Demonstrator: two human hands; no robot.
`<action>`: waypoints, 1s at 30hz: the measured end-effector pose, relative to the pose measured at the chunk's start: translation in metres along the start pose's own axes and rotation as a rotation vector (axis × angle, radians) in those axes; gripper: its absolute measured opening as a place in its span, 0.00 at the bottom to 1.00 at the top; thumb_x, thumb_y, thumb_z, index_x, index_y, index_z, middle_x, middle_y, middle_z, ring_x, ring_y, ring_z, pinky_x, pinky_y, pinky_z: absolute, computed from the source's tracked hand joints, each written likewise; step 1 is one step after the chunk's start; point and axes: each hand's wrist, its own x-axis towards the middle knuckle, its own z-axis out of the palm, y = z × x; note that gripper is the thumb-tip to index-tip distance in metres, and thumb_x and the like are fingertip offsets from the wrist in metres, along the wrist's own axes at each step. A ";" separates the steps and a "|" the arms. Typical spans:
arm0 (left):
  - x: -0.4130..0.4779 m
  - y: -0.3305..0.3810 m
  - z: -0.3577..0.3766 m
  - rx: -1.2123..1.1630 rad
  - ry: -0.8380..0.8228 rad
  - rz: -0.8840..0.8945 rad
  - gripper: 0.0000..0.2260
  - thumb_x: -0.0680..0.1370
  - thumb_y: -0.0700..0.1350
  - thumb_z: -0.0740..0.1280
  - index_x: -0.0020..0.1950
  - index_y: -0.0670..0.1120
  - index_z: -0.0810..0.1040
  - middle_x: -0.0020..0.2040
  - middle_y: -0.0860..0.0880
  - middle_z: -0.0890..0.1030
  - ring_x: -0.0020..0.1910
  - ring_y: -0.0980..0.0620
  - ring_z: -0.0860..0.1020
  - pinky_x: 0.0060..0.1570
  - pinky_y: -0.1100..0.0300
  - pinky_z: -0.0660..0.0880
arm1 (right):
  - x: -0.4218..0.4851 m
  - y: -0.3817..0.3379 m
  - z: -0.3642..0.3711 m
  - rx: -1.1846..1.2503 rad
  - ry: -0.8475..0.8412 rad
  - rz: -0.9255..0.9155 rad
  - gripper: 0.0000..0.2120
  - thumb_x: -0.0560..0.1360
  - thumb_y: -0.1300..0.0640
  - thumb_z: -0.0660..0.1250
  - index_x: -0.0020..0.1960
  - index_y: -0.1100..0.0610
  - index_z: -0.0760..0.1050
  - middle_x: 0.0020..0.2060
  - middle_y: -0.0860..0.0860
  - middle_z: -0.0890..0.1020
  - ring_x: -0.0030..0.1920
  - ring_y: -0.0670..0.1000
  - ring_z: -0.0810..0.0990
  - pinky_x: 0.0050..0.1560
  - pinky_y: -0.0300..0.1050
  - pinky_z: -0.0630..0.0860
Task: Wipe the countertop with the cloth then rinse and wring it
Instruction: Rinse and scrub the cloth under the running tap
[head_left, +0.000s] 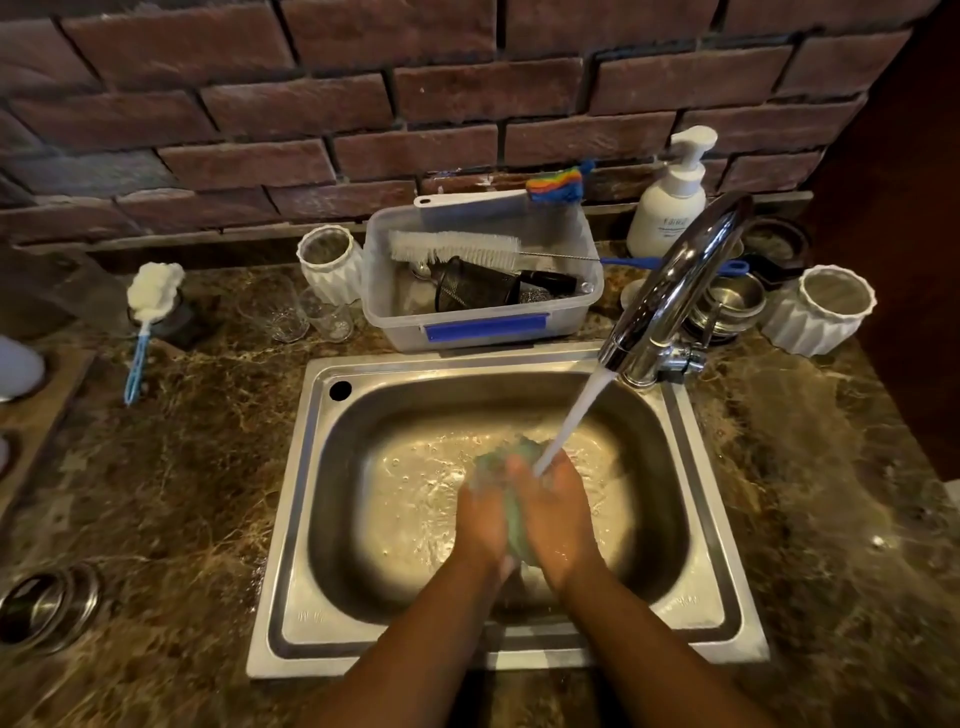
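A bunched green cloth (511, 506) is held between my two hands over the middle of the steel sink (291, 530). My left hand (480, 519) grips its left side and my right hand (558, 512) grips its right side, palms facing each other. Water streams from the chrome tap (670, 291) onto the cloth and my right hand. Both hands are blurred. The basin floor is wet and splashing. The brown marble countertop (171, 493) surrounds the sink.
Behind the sink stands a clear plastic tub (483, 317) holding brushes and a mesh cup. White ribbed cups (332, 262) (826, 312), glasses (296, 312), a soap pump bottle (670, 197) and steel bowls (732, 301) line the brick wall. A sponge brush (148, 306) lies at the left.
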 end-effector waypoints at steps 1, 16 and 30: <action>-0.004 -0.005 0.000 -0.018 -0.043 -0.019 0.18 0.81 0.50 0.65 0.64 0.38 0.79 0.55 0.36 0.82 0.55 0.39 0.83 0.61 0.46 0.78 | -0.001 0.002 0.003 -0.052 0.004 -0.036 0.07 0.80 0.45 0.67 0.49 0.47 0.79 0.40 0.49 0.86 0.41 0.47 0.87 0.37 0.40 0.82; 0.007 -0.008 -0.007 0.093 0.053 -0.074 0.14 0.83 0.49 0.64 0.56 0.40 0.82 0.46 0.41 0.84 0.42 0.50 0.85 0.42 0.58 0.81 | -0.007 0.012 0.007 -0.113 0.051 0.092 0.07 0.78 0.42 0.66 0.48 0.45 0.76 0.39 0.46 0.85 0.40 0.46 0.86 0.39 0.44 0.84; 0.010 -0.009 -0.012 -0.008 0.114 -0.041 0.05 0.78 0.37 0.70 0.53 0.39 0.83 0.50 0.35 0.85 0.48 0.38 0.85 0.45 0.49 0.82 | -0.002 0.012 -0.008 -0.151 0.031 0.093 0.04 0.80 0.51 0.67 0.49 0.51 0.75 0.42 0.50 0.84 0.42 0.50 0.84 0.41 0.50 0.82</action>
